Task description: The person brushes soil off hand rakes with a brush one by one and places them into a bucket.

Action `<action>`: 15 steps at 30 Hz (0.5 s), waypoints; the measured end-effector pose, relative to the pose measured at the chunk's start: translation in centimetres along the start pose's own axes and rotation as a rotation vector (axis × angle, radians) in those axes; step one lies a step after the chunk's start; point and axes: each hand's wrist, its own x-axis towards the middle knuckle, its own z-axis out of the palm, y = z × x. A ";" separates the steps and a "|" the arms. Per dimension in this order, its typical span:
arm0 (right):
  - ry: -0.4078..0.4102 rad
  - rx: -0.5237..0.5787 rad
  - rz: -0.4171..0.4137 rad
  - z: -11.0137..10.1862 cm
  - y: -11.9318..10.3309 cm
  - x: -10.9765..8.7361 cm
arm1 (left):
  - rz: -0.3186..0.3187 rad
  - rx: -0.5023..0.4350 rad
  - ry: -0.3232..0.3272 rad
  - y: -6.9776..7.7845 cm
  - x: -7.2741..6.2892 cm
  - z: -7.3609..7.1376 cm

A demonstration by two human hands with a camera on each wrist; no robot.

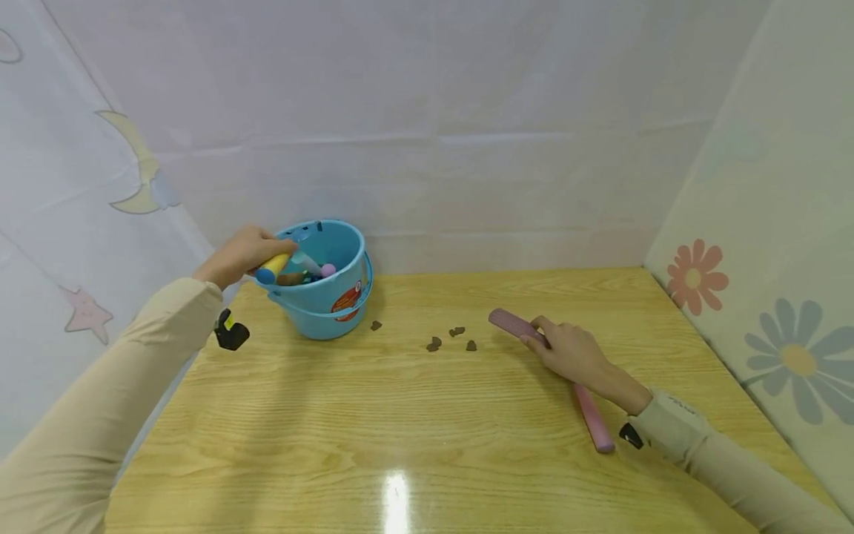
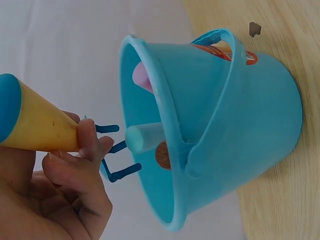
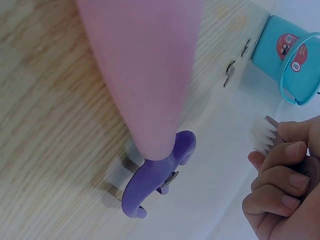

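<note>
My left hand (image 1: 248, 251) grips the yellow handle of a small toy rake (image 2: 47, 117) over the left rim of a light blue bucket (image 1: 313, 305). In the left wrist view its blue prongs point at the bucket's mouth. On the right, my right hand (image 1: 575, 357) holds a mauve brush (image 1: 512, 322), whose white bristles (image 3: 262, 135) show in the right wrist view. Below that hand a second toy rake, with a pink handle (image 1: 594, 424) and a purple pronged head (image 3: 152, 185), lies on the table; my hand hides its head in the head view.
Inside the bucket are a pale teal handle (image 2: 143, 138), a pink rounded piece (image 1: 328, 270) and a brown-ended item (image 2: 162, 155). Several small dark brown bits (image 1: 434, 344) lie on the wooden table (image 1: 320, 445). Cloth walls (image 1: 467, 148) stand behind and at both sides.
</note>
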 end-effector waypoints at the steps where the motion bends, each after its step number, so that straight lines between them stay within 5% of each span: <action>1: 0.003 0.002 -0.001 0.0 0.0 0.0 | -0.009 -0.007 -0.001 -0.2 0.1 0.0; 15: 0.046 0.021 -0.036 -0.4 0.0 0.2 | -0.096 -0.025 0.037 -1.6 1.8 0.6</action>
